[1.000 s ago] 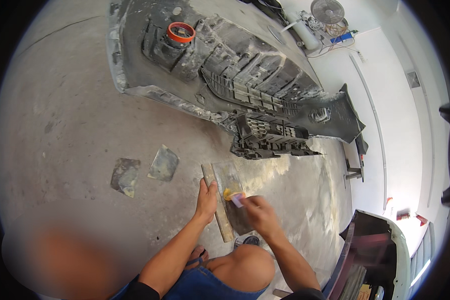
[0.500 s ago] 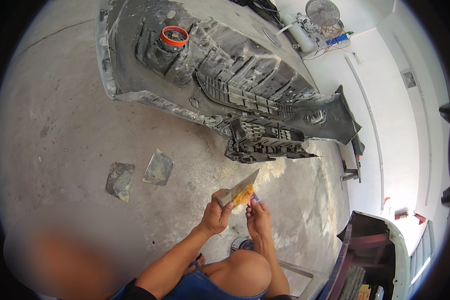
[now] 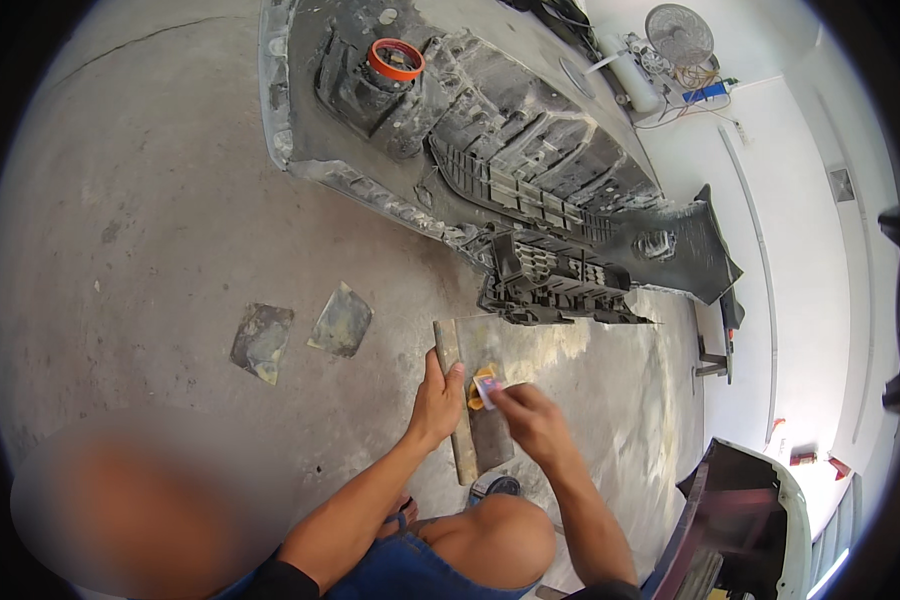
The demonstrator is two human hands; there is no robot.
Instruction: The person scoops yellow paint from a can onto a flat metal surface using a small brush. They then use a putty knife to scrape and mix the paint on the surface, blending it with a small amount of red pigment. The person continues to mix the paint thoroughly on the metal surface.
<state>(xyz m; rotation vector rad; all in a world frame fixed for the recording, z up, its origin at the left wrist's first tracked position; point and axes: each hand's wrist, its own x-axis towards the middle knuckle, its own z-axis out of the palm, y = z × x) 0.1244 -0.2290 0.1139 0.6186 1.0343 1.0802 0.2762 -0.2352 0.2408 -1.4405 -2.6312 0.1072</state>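
Note:
My left hand (image 3: 435,405) grips a wide putty spreader (image 3: 492,448) by its long bar-like edge, the fingers wrapped behind it and the thumb on top. Its broad greyish blade faces up and points to the right. On the blade sits a smear of yellow-orange putty (image 3: 475,400). My right hand (image 3: 538,425), slightly blurred, pinches a small pale card with pink and violet print (image 3: 488,388). The card touches the putty at about the middle of the blade. Just below the spreader, near my knee, stands a dark round can (image 3: 502,486), partly hidden.
A large dusty car bumper (image 3: 520,140) lies inner side up ahead, with an orange ring (image 3: 397,73) on it. Two stained square sheets (image 3: 262,342) (image 3: 341,320) lie on the concrete floor to the left. Another bumper-like part (image 3: 790,490) stands at lower right, beside the white wall.
The spreader has turned so its long edge runs nearly upright and its blade lies broad to view. My right hand has moved over the blade with the card. The whole view has shifted slightly.

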